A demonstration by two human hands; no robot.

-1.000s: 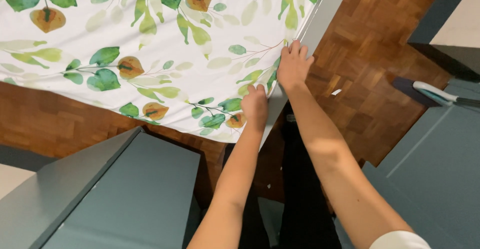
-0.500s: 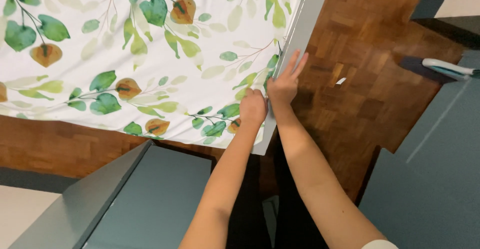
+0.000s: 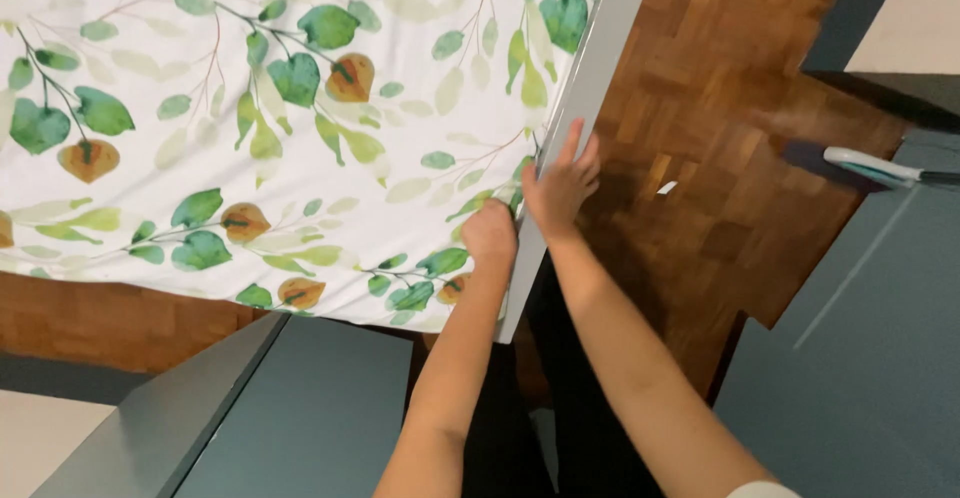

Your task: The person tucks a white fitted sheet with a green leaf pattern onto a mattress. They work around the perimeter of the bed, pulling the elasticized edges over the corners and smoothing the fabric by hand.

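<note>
A white cloth [image 3: 250,138] printed with green and orange leaves lies spread flat over the tabletop [image 3: 590,88], reaching its grey edge.

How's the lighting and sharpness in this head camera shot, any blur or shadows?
Head view: soft, even light on the leaf-print cloth, no glare; both hands, left hand and right hand, look fairly sharp; the wood floor is dimmer, with a dark shadow under the cloth's edge; the pale tool at right looks slightly smeared.

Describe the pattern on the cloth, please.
The cloth is white with green leaves and orange-brown fruits; it shows best in the head view.
</note>
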